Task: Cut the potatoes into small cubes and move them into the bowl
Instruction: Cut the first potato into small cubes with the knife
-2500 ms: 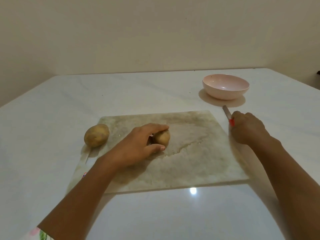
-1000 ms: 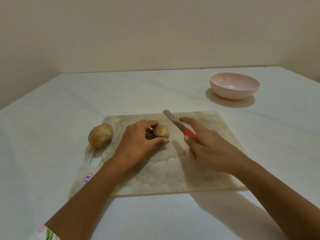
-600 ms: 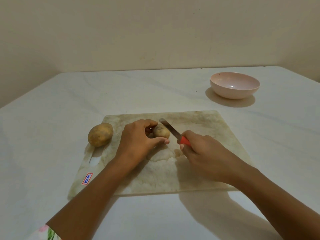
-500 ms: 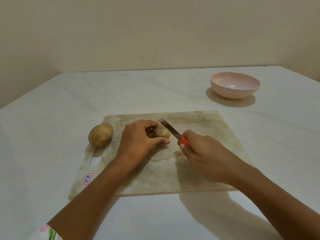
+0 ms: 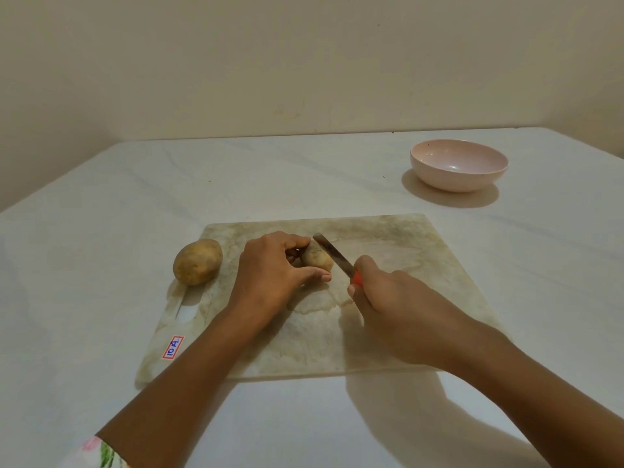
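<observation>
A small potato lies on the worn cutting board. My left hand holds it, fingers curled over its far side and thumb on its near side. My right hand grips the red-handled knife; the blade lies slanted across the potato's right end. A bigger whole potato sits at the board's left edge, untouched. The pink bowl stands empty at the far right of the table.
The white table reaches back to a beige wall. The board has a handle slot and a red-bordered sticker at its near left corner.
My right hand picked the knife up from the table beside the board and brought it left to the small potato. In the last half second the hands and blade barely moved.
</observation>
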